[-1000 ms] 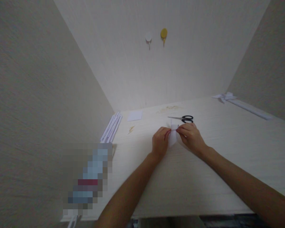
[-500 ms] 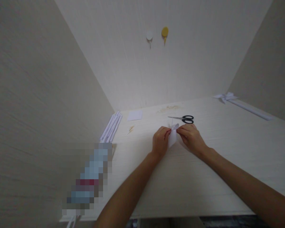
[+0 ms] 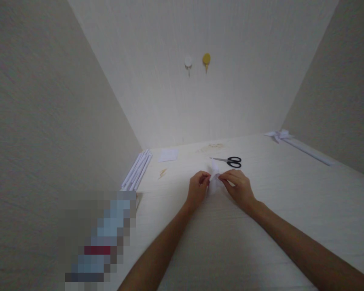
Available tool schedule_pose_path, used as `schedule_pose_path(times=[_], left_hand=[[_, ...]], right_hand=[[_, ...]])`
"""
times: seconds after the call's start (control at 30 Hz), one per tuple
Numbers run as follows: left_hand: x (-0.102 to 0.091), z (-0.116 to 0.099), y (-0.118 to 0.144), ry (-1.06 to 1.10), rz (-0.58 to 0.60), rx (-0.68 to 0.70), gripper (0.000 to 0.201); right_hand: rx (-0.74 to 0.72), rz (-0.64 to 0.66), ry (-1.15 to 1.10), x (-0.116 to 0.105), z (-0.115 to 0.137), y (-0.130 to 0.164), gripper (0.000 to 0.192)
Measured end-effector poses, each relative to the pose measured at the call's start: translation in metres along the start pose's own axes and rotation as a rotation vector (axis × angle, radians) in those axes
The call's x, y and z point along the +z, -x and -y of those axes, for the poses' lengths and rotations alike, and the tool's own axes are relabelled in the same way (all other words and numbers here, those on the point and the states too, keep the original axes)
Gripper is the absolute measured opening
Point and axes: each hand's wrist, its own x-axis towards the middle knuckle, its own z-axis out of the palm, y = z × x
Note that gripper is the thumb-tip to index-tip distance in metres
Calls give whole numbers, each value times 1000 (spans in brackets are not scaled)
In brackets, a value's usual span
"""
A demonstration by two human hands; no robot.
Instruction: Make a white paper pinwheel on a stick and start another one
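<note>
A small piece of white paper point(image 3: 214, 166), partly folded, is held between my two hands just above the white tabletop point(image 3: 218, 242). My left hand point(image 3: 197, 188) pinches its left side with thumb and fingers. From the right, my right hand point(image 3: 238, 185) pinches the other side. The fingertips cover part of the paper, so its exact folds are hard to make out. Just beyond the right hand lies a pair of scissors point(image 3: 234, 162) with black handles, blades pointing left.
Rolled white paper sticks point(image 3: 137, 169) lie at the left, above a blurred-out object point(image 3: 109, 230). A white paper square point(image 3: 168, 154) and thin yellowish sticks point(image 3: 162, 173) are nearby. A paper pinwheel-like shape point(image 3: 279, 135) on a rolled stick point(image 3: 309, 151) rests at far right. Two hooks point(image 3: 206, 59) hang on the wall.
The view has tilted up, so table things appear lower. Between my fingers the paper has turned: a flap now points away from me, where the larger part hung toward me before.
</note>
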Motion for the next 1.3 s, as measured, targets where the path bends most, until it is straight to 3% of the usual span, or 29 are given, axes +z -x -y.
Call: schedule_pose_path(times=[0.17,0.8,1.0,1.3], left_hand=[[-3,1,-5,141,62,-123,4],[-6,-3,-6,167,143,-129,7],[-6,3,-9,214,92,-138,9],[-5,-4,-7,282,136,-220,13]], right_hand=[[-8,21,-20,1,-1,0,16],[-36,66,-35,2,3,-1,17],[108,2,-197,4,8,-4,9],[261,-19,-358,-2,10,-9,7]])
